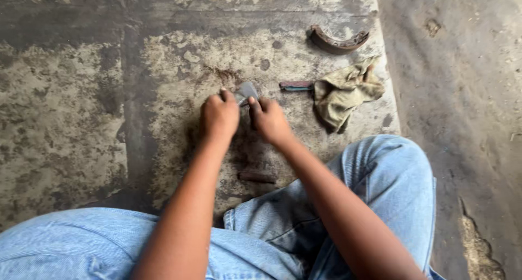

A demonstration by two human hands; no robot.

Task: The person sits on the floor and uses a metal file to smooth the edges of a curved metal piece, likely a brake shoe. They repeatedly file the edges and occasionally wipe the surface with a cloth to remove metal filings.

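1. The stained concrete floor [81, 95] fills the left of the view, grimy and patchy, with the person's jeans [380, 176] along the bottom edge
2. The left hand [219, 117] is curled shut, knuckles up, its fingertips pinching the near edge of a small grey sheet [246, 91], perhaps sandpaper or a scrap of metal; the view is too coarse to say which
3. The right hand [270, 120] is closed the same way, thumb and fingers pressed onto the sheet's right side, so the sheet sits between both hands, down on the floor
4. To work it well, I judge both hands should press evenly and keep the sheet flat against the concrete
5. A short dark bar [256, 176] lies near the knees, below the hands
6. A slim tool [296, 85] lies right of the hands, touching a crumpled rag [342, 92]
7. A curved brake shoe [337, 41] rests beyond the rag, well apart from the hands
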